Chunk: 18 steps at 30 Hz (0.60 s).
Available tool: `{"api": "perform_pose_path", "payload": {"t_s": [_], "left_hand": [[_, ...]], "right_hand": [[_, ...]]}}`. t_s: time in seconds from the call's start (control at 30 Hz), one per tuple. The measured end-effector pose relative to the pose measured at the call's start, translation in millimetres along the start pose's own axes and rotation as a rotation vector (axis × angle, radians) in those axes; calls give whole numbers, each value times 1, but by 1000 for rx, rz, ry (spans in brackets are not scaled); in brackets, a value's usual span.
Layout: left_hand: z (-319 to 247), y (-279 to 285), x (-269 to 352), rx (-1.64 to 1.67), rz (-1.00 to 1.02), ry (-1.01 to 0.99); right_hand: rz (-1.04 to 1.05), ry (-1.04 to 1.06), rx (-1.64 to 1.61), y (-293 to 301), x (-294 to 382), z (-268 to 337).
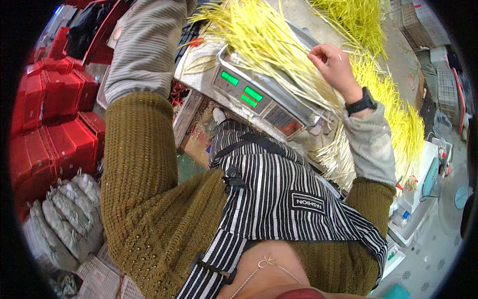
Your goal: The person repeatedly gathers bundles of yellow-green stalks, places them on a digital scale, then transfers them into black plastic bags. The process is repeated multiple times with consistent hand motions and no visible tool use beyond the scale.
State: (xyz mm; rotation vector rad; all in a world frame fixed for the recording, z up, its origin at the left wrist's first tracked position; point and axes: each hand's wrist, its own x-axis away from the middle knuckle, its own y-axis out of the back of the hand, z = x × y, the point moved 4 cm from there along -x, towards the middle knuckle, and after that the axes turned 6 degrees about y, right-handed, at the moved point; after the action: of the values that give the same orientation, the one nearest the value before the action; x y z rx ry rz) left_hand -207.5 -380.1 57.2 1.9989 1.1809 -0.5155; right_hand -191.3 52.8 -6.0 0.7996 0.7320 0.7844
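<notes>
A loose heap of yellow garlic chives (257, 41) lies across the metal pan (224, 56) of a digital scale (242, 88). Their pale stem ends point towards the lower right. Green digits glow on the scale's panel. My right hand (332, 67), with a black watch on its wrist, hovers at the right side of the heap. Its fingers are curled with the tips near the stalks; whether anything is pinched between them cannot be told. My left arm (143, 56) reaches out past the top edge, so my left hand is out of view.
More yellow chives (399, 127) are piled along the right, with another bunch (354, 22) at the top. Stacked red crates (56, 145) and grey filled bags (71, 220) stand at left. A fan (457, 198) and white trays (410, 220) are at far right.
</notes>
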Motion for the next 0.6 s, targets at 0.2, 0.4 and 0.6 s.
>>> {"api": "perform_pose_path", "payload": {"t_s": [0.2, 0.4, 0.6], "left_hand": [[-90, -4, 58, 1226, 1135, 603], [-207, 13, 149, 1428, 1402, 575], [-191, 5, 157, 1203, 998, 748]], "right_hand": [[-130, 97, -175, 9, -39, 23], [-18, -136, -1076, 17, -61, 63], [-72, -18, -499, 47, 1, 30]]}}
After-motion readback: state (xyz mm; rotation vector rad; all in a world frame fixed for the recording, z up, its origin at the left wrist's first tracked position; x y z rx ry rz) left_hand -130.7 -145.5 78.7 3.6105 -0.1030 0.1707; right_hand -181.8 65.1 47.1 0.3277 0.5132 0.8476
